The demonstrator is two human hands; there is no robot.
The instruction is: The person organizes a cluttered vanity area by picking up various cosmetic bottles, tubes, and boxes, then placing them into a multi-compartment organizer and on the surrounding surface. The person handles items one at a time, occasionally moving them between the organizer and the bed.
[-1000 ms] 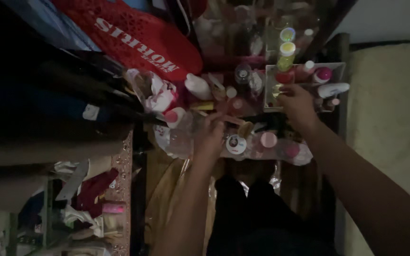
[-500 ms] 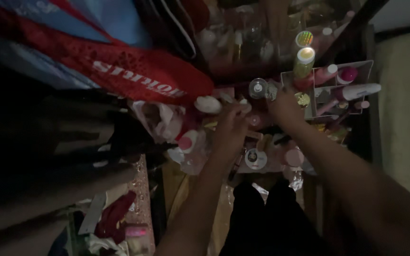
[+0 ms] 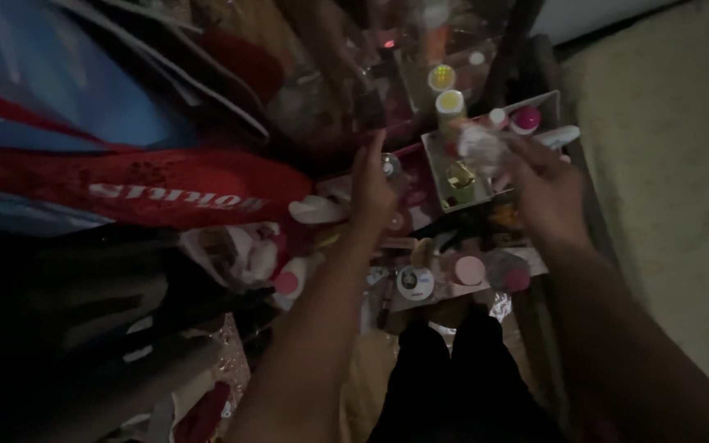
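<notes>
The room is dim and the low table (image 3: 572, 176) is packed tight. A red bag with white lettering (image 3: 166, 193) lies along its left side, with blue cloth (image 3: 67, 90) heaped behind it and dark bundles below, so that whole side is walled in. Nearer the person, along the front edge, I count three round lids: a white one with a dark centre (image 3: 414, 282), a pale pink one (image 3: 469, 270) and a deeper pink one (image 3: 516, 280); a fourth pink cap (image 3: 286, 283) sits further left among crumpled wrappers. At the back stand two yellow-topped bottles (image 3: 450, 102), one behind the other, and a pink-capped jar (image 3: 525, 120) at the far right with a small white cap just beside it. A white tray (image 3: 436, 168) holds a small gold-topped pot (image 3: 459, 175). The left hand (image 3: 373, 193) is raised over the middle of the clutter, fingers straight and together, gripping nothing, with a small clear bottle (image 3: 391, 166) right by its fingertips; whether they touch I cannot tell. The right hand (image 3: 545, 190) hovers over the tray, its fingers curled loosely round a crumpled whitish wad (image 3: 481, 148), which sits above the tray's far end, blurred. A white tube-shaped thing (image 3: 316, 210) lies just left of the left wrist. Two dark-clothed legs show beneath the table's front edge.
</notes>
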